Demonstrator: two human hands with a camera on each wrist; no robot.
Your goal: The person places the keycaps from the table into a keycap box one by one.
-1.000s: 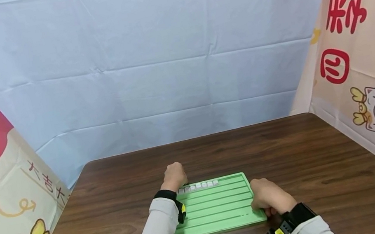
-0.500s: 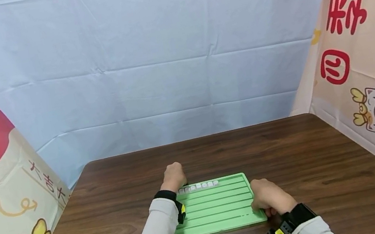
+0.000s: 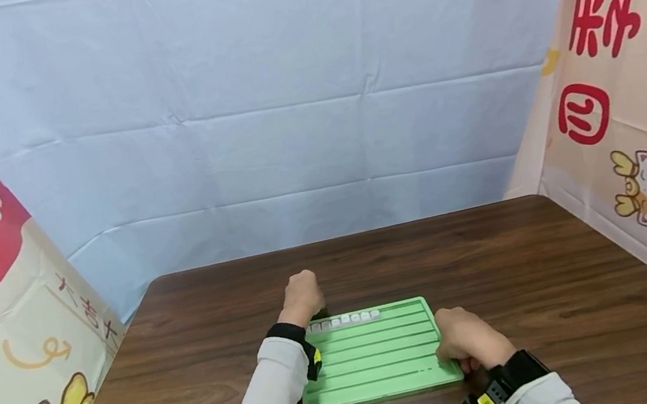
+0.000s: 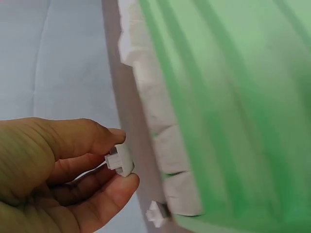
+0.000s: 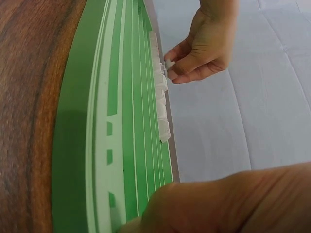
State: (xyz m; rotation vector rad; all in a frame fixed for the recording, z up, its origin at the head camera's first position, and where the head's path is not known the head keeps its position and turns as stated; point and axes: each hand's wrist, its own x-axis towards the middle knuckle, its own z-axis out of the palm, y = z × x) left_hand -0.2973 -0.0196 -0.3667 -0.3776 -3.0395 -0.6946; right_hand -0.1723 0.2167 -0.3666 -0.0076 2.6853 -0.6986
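My left hand is just above the far left corner of a green ridged tray. Between thumb and fingertip it pinches a small white keycap, its stem side showing in the left wrist view. A row of white keycaps sits along the tray's far groove, starting at the left. Beyond the row's end in the left wrist view lies another small white piece, perhaps a keycap. My right hand grips the tray's right edge near the front corner, its fingertips partly hidden.
The tray lies flat on a dark brown wooden table. A pale blue cloth hangs behind the far edge. Printed cloths stand along both sides.
My left hand has risen slightly away from the tray's far left corner, and a keycap shows in its pinch now. My right hand stays at the tray's edge. The head view has shifted a little.
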